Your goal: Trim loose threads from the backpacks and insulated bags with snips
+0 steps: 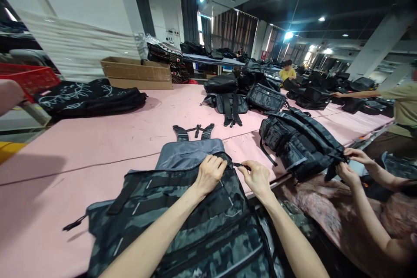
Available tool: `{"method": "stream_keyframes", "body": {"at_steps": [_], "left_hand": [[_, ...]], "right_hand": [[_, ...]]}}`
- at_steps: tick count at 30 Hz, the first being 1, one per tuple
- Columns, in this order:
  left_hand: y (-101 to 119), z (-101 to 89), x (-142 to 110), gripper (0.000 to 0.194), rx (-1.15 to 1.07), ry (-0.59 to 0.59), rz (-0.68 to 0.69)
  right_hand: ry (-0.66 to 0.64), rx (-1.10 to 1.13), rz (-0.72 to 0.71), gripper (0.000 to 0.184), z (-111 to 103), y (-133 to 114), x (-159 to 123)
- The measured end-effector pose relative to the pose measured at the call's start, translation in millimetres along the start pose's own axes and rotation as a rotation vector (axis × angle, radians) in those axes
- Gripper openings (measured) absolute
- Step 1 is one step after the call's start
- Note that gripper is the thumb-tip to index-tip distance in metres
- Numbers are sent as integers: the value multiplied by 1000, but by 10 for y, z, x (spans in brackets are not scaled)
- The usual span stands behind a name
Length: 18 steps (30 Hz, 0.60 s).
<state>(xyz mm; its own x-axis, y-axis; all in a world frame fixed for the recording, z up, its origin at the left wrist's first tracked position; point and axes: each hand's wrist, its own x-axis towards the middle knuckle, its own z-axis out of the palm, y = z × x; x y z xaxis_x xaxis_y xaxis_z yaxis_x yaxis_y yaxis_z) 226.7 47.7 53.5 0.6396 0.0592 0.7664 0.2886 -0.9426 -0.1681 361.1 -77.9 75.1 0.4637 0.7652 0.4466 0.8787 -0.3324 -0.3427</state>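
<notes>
A dark camouflage backpack (182,217) lies in front of me on the pink-covered table, its shoulder straps (195,133) stretching away at the far end. My left hand (211,174) is closed on the fabric at the backpack's upper right edge. Just to the right, my right hand (257,178) pinches a black strap end (243,166) at that corner, between thumb and fingers. Another black strap end (74,223) sticks out from the backpack's left side.
At right, a co-worker's hands (353,167) hold another camouflage backpack (299,143). More backpacks (247,91) are piled farther back. A cardboard box (137,74) and black printed bags (91,97) stand at the far left. The pink table (107,139) ends to my right.
</notes>
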Motion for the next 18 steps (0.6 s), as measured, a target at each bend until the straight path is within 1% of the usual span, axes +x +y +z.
{"method": "stream_keyframes", "body": {"at_steps": [9, 13, 15, 18], "left_hand": [[8, -30, 8, 23, 16, -10, 26], [4, -37, 11, 25, 1, -14, 42], [-3, -37, 10, 24, 3, -6, 61], [-14, -27, 6, 23, 27, 13, 72]], "right_hand": [[-19, -65, -47, 13, 6, -60, 8], [-91, -53, -50, 13, -8, -20, 58], [-146, 14, -29, 14, 11, 28, 93], [-168, 308, 71, 14, 76, 133, 132]]}}
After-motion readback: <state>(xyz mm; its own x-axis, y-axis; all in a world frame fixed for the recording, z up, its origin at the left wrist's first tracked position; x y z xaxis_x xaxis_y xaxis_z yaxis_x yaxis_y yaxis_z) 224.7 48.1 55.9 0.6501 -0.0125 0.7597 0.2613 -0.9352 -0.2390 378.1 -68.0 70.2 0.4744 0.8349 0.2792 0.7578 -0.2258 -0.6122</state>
